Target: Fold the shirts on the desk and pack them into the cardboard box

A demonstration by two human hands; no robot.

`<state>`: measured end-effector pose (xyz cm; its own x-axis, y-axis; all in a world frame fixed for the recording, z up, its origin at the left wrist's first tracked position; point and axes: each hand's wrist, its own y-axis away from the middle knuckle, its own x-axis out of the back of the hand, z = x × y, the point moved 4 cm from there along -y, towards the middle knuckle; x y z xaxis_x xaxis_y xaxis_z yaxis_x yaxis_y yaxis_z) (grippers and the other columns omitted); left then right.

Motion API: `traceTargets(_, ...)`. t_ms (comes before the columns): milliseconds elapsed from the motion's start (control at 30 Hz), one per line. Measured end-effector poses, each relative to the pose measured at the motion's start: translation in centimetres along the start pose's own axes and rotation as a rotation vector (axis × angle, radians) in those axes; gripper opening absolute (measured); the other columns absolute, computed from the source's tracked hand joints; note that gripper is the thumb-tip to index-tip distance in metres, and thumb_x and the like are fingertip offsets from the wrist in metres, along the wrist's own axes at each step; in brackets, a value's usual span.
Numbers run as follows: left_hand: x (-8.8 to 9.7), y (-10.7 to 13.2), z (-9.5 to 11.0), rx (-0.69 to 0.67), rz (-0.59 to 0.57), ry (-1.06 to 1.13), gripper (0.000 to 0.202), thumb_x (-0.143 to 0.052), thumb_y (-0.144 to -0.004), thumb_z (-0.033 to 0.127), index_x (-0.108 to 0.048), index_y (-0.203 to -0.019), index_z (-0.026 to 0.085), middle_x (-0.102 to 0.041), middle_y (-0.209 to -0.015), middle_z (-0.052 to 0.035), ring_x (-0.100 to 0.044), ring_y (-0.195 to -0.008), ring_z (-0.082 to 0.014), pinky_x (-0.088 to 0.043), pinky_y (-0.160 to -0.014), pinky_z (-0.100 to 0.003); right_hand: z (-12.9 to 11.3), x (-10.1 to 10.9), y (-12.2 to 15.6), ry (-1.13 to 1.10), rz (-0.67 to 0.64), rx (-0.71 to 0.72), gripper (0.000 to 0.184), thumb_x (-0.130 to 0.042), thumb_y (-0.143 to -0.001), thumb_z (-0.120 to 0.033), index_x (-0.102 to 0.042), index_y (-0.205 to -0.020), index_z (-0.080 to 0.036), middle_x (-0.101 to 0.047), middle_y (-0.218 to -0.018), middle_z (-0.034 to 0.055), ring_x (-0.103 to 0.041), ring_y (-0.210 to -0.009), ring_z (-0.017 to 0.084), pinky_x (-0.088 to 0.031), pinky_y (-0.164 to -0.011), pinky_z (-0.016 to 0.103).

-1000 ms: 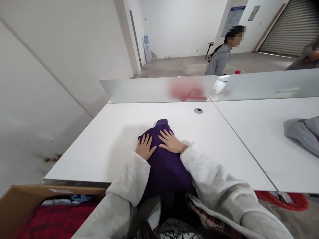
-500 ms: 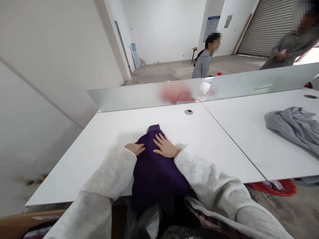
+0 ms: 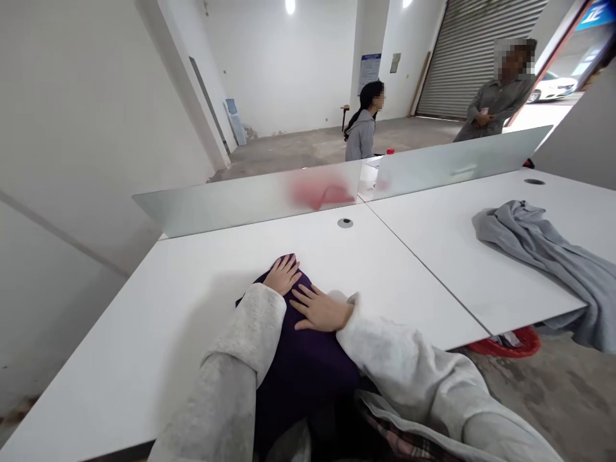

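Note:
A dark purple garment [image 3: 308,366] lies on the white table [image 3: 206,282], its near part hanging over the front edge toward my body. What looks like its collar end points away from me. My left hand [image 3: 283,274] rests palm down across that far end, fingers spread, covering most of it. Just right of it and a little nearer, my right hand [image 3: 321,309] presses flat on the garment with its fingers apart. Neither hand grips the cloth. My left sleeve hides part of the garment's left side.
A frosted divider [image 3: 250,202] runs along the table's back. A grey garment [image 3: 524,234] lies on the right table and drapes over its edge. Below stands a red bin [image 3: 527,346]. Two people, one seated [image 3: 360,135] and one standing [image 3: 498,102], are beyond the divider.
My left hand has moved from the garment's left side up onto its collar end. My right hand stays flat on the cloth. The camera view has turned to the right.

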<state>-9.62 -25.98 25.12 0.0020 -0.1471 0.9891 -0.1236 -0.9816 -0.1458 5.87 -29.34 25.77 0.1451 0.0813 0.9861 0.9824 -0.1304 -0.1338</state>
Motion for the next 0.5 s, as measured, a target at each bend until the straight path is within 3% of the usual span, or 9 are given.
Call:
traceTargets(133,-0.5,0.3,0.1,0.010,0.033,-0.002,0.050,-0.029,-0.096,0.037,-0.042,-0.138,0.013,-0.029,-0.150,-0.0127,-0.021,-0.140,-0.0280,-0.018,-0.113,-0.049,-3.2,0.2,4.3,-0.085,0.046,0.073,0.072,-0.032,-0.089,-0.063,-0.032,-0.145,-0.017,-0.033,-0.147,0.0128,-0.020,-0.140,0.030,-0.022,-0.110,0.055)
traceTargets(300,-0.8,-0.1,0.1,0.024,0.023,0.019,0.052,-0.027,-0.096,0.040,-0.040,-0.139,0.014,-0.029,-0.150,-0.0118,-0.020,-0.140,-0.0271,-0.018,-0.114,-0.048,-4.4,0.1,5.6,-0.148,0.052,0.057,0.070,-0.034,-0.091,-0.058,-0.029,-0.146,-0.016,-0.031,-0.148,0.0131,-0.015,-0.141,0.029,-0.017,-0.112,0.056)
traceTargets(400,0.2,0.2,-0.2,0.080,0.005,0.031,0.056,-0.025,-0.095,0.044,-0.035,-0.142,0.015,-0.027,-0.150,-0.0133,-0.022,-0.139,-0.0296,-0.023,-0.111,-0.053,-4.7,0.9,6.5,-0.145,0.045,0.037,0.070,-0.037,-0.089,-0.059,-0.031,-0.145,-0.018,-0.032,-0.147,0.0133,-0.015,-0.141,0.030,-0.018,-0.111,0.058)
traceTargets(500,2.5,2.6,-0.4,0.179,-0.044,0.020,0.066,-0.026,-0.092,0.056,-0.033,-0.143,0.016,-0.030,-0.149,-0.0141,-0.024,-0.138,-0.0334,-0.023,-0.108,-0.058,-5.4,1.3,8.4,-0.170,0.032,0.017,0.073,-0.040,-0.086,-0.062,-0.028,-0.146,-0.022,-0.029,-0.149,0.0118,-0.012,-0.141,0.031,-0.019,-0.111,0.059)
